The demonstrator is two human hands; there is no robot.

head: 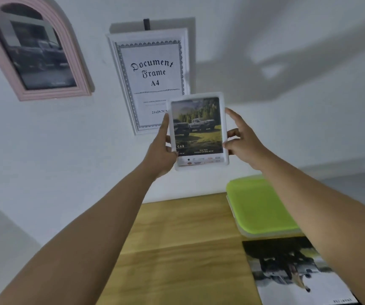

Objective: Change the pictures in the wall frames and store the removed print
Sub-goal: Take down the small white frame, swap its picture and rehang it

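At centre frame I have a small white picture frame (199, 130) with a truck print raised against the wall, my left hand (163, 150) clasping its left edge and my right hand (242, 139) its right edge. Its upper left corner overlaps the white A4 document frame (148, 80) hanging behind. A pink arched frame (34, 51) hangs upper left. Lower right, a loose print (291, 271) lies on the wooden counter (177, 238), just beside a lime green box (258, 208).
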